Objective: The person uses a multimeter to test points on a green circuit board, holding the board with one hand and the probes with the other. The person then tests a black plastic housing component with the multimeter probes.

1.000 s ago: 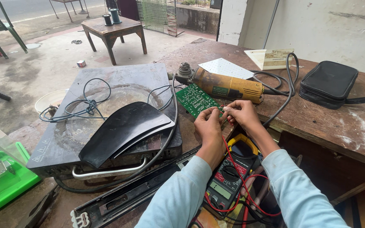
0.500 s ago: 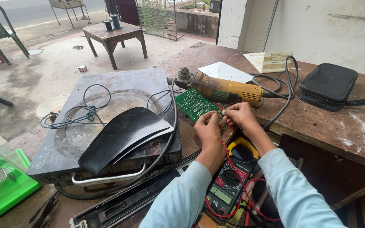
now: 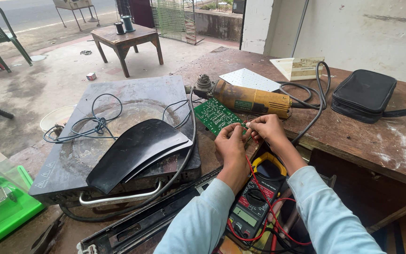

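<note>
Worn brown wooden desk (image 3: 353, 136), outdoor concrete yard | my left hand (image 3: 231, 143) and right hand (image 3: 266, 129) pinch probe tips on green circuit board (image 3: 214, 115) near desk's front edge

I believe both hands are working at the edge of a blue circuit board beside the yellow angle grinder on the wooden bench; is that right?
Not quite: the head view shows the circuit board is green, not blue. Both the left hand and right hand do work at its edge, beside the yellow angle grinder.
</note>
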Motion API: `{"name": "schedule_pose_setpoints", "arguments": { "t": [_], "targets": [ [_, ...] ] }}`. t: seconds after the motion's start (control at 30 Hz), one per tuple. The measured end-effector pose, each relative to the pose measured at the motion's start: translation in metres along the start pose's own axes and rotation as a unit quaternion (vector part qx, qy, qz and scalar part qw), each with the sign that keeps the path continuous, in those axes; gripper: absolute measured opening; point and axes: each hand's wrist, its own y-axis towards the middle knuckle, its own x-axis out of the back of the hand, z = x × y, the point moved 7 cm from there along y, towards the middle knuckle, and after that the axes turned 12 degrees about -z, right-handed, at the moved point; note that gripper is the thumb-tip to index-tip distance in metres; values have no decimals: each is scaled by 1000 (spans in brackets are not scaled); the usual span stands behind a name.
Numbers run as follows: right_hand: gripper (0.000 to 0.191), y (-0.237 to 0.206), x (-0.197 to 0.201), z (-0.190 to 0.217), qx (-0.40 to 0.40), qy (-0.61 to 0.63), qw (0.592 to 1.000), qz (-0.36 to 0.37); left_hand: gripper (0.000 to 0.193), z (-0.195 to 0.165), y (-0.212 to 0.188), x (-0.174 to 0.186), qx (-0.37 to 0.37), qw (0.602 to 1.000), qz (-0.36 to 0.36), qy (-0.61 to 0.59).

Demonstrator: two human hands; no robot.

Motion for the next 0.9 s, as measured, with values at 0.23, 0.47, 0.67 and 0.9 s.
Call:
{"name": "schedule_pose_setpoints", "arguments": {
  "t": [0.23, 0.47, 0.67, 0.9],
  "targets": [
    [17, -1, 1, 1, 2, 0, 1000, -10, 15, -3, -2, 0, -5, 1000, 3, 1],
    [21, -2, 2, 2, 5, -23, 999, -27, 16, -11, -10, 1, -5, 999, -14, 45],
    [21, -4, 4, 2, 10, -16, 999, -39, 15, -10, -9, 0, 0, 1000, -6, 22],
    [21, -6, 4, 6, 32, -19, 998, -44, 15, -7, -6, 0, -5, 1000, -4, 16]
  ]
}}
